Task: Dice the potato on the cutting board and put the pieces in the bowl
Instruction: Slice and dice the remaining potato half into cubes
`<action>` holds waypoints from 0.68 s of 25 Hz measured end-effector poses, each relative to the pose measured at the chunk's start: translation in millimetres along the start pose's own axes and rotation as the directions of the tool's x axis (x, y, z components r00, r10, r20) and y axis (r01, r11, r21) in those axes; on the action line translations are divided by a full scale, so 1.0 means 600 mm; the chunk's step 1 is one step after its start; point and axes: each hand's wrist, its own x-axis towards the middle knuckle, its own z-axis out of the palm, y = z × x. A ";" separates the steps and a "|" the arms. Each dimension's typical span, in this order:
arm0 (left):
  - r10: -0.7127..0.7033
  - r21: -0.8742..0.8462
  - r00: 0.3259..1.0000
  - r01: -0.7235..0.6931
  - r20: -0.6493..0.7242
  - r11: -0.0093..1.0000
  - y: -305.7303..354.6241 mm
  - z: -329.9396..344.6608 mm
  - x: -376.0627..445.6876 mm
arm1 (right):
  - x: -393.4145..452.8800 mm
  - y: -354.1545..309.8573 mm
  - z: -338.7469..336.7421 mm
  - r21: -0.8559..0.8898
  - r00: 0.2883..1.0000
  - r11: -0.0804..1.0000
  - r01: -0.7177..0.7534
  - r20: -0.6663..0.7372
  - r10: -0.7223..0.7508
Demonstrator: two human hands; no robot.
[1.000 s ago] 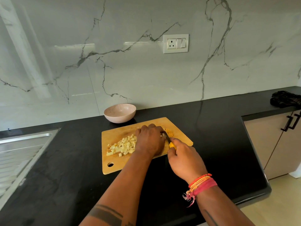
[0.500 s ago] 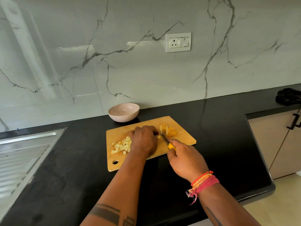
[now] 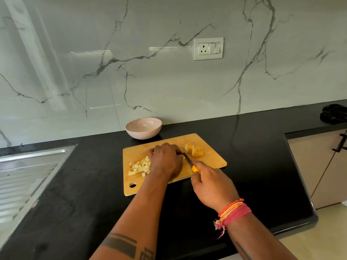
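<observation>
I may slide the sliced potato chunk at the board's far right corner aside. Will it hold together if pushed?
Probably not. The sliced potato chunk shows parallel cuts, so its slices would likely fan apart or topple. Its cut faces look moist, so they may slip. It rests on the cutting board, so rolling seems unlikely.

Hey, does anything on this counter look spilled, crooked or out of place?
Nothing stands out: the diced potato pieces all lie on the wooden cutting board, and the pink bowl sits upright behind it.
</observation>
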 end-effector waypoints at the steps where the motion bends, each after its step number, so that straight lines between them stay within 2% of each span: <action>1: 0.004 0.015 1.000 -0.004 -0.006 1.000 0.002 0.001 0.000 | 0.001 0.001 0.001 -0.002 1.000 1.000 0.002 -0.002 -0.002; 8: 0.010 0.037 0.999 -0.009 -0.030 0.999 -0.001 0.008 0.003 | 0.007 -0.011 0.001 -0.075 0.999 0.996 0.038 0.007 -0.037; 13: -0.022 0.013 0.999 0.022 -0.048 1.000 -0.001 0.009 0.000 | 0.016 -0.013 0.002 -0.118 0.995 0.991 0.062 0.081 -0.053; 17: -0.030 0.012 0.999 0.030 -0.045 0.999 0.000 0.008 -0.001 | -0.026 -0.004 -0.001 -0.137 0.999 0.989 0.046 0.027 -0.043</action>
